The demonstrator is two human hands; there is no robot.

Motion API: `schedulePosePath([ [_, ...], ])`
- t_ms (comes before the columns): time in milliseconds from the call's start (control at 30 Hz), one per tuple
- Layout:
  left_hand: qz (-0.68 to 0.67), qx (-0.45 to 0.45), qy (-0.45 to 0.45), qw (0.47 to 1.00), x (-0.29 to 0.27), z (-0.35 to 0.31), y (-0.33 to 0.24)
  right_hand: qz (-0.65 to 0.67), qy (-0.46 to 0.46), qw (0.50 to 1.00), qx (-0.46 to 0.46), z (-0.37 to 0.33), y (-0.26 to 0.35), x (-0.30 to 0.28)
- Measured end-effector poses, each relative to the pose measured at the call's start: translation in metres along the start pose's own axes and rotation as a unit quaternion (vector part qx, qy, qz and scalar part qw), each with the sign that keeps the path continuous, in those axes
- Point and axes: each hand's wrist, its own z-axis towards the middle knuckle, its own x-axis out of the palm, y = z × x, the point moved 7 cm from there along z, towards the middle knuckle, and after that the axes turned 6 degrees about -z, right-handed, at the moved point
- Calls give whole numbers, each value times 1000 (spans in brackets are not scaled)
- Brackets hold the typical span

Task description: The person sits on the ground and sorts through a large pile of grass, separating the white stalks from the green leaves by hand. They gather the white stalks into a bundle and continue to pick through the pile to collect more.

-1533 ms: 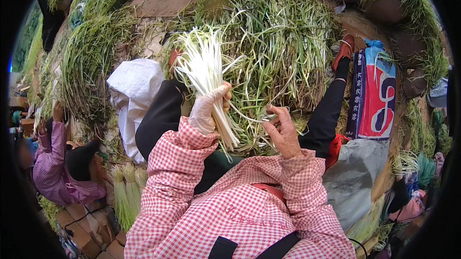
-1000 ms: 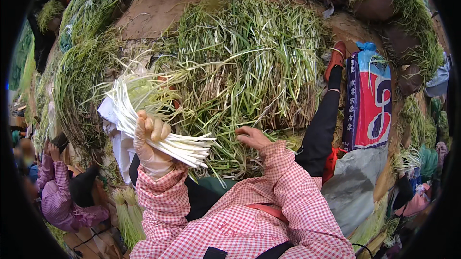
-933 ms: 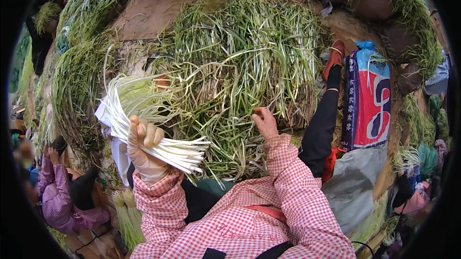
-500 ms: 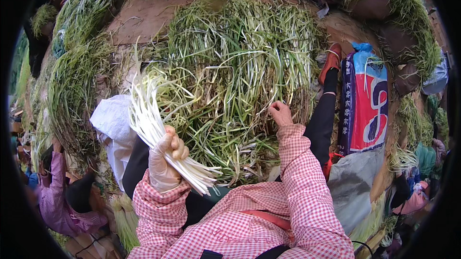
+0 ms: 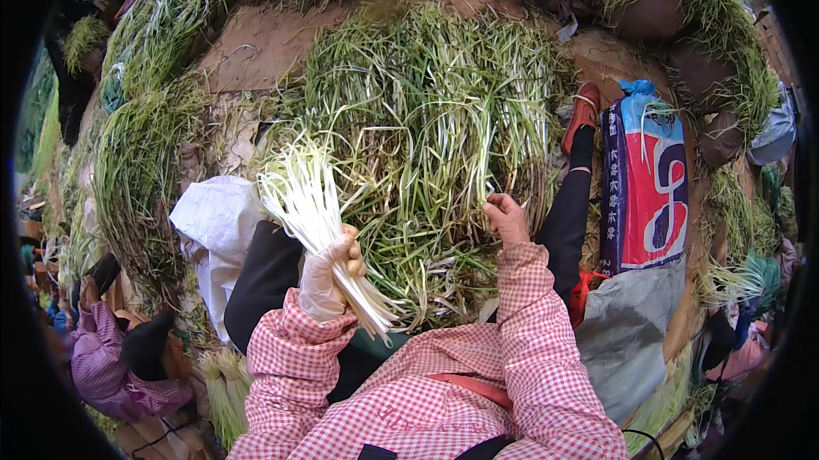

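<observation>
My left hand, in a thin whitish glove, is closed around a bundle of pale chives. Their long white stalks fan out above the fist, and the trimmed-looking lower ends stick out below it. My bare right hand pinches the end of a green-and-white chive stalk at the near right of a wide heap of chives. In that heap, green leaves mix with white stems and brown, withered bits. Loose leaves lie between my two hands.
A white sack lies by my left knee. On the right, beyond my outstretched leg, lies a printed red, blue and purple bag with a grey sheet below. More chive heaps and a co-worker's checked sleeve are at left.
My left hand and its bundle have moved slightly right and down. My right hand has shifted a little right and down, and a stalk now shows at its fingertips.
</observation>
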Motion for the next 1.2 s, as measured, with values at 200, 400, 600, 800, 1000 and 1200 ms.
schedulePosePath([
  [200,91,-44,-28,994,5,-7,32,101,143,984,-22,-140,35,72],
  [400,123,-68,-21,990,-1,-13,48,-144,184,953,-191,-177,48,120],
  [600,135,-51,-36,989,8,-18,45,91,166,982,-3,-146,59,130],
  [800,109,-9,-80,991,-5,-14,33,-169,96,979,-65,-129,21,113],
  [1000,98,-39,-57,993,-4,-13,35,-246,-35,968,-39,-118,-50,28],
  [1200,86,-1,-1,996,16,-15,42,63,118,991,-29,-119,79,135],
])
